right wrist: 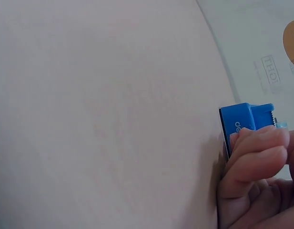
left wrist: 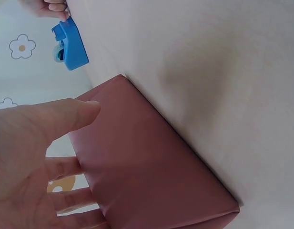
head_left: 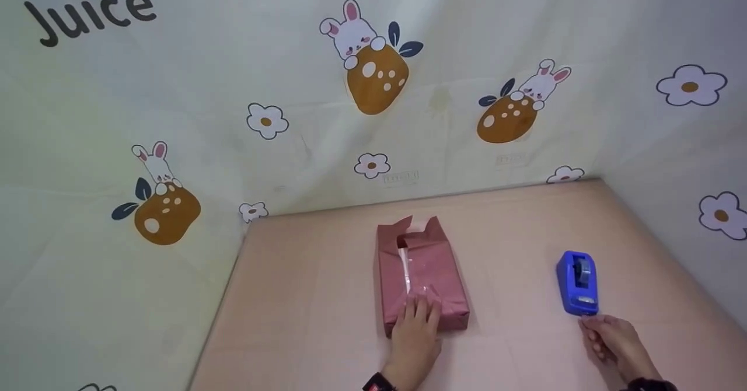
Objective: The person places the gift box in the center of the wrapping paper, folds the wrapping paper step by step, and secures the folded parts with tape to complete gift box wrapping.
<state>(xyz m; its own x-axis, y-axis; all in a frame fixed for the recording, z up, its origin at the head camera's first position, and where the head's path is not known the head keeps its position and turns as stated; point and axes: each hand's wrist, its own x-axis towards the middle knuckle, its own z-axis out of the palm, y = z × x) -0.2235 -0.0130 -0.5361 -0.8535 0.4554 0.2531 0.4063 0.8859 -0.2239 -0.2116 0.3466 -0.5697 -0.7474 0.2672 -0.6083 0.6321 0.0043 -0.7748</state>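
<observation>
A package wrapped in dusky red paper lies on the table, its far end standing up in unfolded flaps. A whitish strip runs along its top seam, with shiny clear tape nearby. My left hand rests its extended fingers on the near part of the top; in the left wrist view the thumb stands apart over the package's side. To the right stands a blue tape dispenser with a roll of clear tape. My right hand pinches at its near, cutting end with thumb and curled fingers; the tape's end is mostly hidden there.
The pinkish table top meets a pale printed cloth wall at the back and on both sides. Table surface lies between the package and the dispenser.
</observation>
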